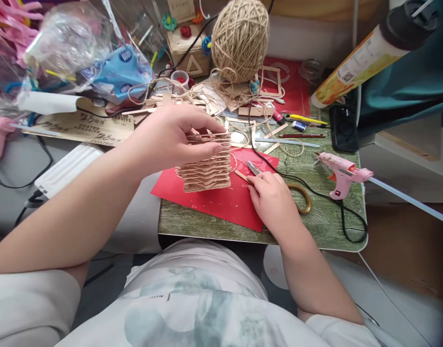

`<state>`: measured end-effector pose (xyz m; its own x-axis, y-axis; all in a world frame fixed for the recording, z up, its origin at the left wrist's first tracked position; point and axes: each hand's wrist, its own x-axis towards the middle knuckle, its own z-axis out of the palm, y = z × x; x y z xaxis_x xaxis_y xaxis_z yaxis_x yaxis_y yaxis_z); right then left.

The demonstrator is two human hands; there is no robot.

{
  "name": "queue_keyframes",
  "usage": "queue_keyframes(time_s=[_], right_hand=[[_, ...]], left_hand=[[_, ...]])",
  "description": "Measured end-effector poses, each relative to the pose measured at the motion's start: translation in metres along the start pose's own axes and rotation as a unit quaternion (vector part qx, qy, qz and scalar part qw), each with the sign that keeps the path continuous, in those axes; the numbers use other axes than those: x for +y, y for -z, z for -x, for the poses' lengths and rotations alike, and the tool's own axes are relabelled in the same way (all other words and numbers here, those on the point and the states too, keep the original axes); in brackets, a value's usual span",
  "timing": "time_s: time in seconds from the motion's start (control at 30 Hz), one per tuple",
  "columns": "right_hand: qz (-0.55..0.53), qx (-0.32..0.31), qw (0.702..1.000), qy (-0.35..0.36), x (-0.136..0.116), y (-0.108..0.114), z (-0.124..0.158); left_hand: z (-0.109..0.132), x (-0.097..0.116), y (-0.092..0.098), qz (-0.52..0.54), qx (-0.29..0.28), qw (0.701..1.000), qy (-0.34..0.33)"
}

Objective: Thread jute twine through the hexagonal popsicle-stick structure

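My left hand [178,135] is closed around the upper part of a box of stacked craft sticks [207,177], with the thumb along its near side. The layers cross at the corners, and the box is raised over a red sheet [221,205]. My right hand [274,195] rests low at the sheet's right edge, its fingers pinched on one end of a single craft stick [240,175]. A pair of scissors [303,198] lies under that hand; the blade tips and a brass-coloured handle loop show, and the middle is hidden.
A pink glue gun [342,171] with a long glue stick lies at the table's right. Behind are a twine ball [240,41], scattered sticks, pencils and a phone [343,129]. A tall bottle [366,58] leans at back right. A black cord [275,168] crosses the table.
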<state>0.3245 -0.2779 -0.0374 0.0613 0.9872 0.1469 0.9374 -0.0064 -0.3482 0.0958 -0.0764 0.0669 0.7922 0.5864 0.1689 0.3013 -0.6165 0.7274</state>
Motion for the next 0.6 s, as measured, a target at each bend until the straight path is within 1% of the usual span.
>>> queue_keyframes(time_s=[0.17,0.23,0.33,0.4,0.47,0.53,0.6], right_hand=[[0.028,-0.003,0.999,0.019,0.002,-0.006,-0.003],[0.015,0.003,1.0,0.018,0.0,-0.002,-0.004],[-0.055,0.039,0.997,0.03,-0.007,0.013,-0.01],[-0.126,0.076,0.988,0.041,-0.012,0.027,-0.024],[-0.2,0.1,0.974,0.04,-0.016,0.038,-0.046],[-0.262,0.077,0.962,0.024,-0.019,0.043,-0.074],[-0.318,0.032,0.948,0.006,-0.018,0.04,-0.102]], left_hand=[[0.005,-0.002,0.002,-0.009,0.012,1.0,0.024],[0.005,-0.002,0.003,-0.01,0.013,0.999,0.029],[0.005,-0.001,0.003,0.004,0.01,1.0,0.024],[0.005,0.001,0.002,0.02,0.005,1.0,0.022],[0.005,0.003,0.0,0.032,0.001,0.999,0.021],[0.006,0.004,-0.001,0.036,-0.003,0.999,0.018],[0.006,0.005,-0.001,0.034,-0.005,0.999,0.015]])
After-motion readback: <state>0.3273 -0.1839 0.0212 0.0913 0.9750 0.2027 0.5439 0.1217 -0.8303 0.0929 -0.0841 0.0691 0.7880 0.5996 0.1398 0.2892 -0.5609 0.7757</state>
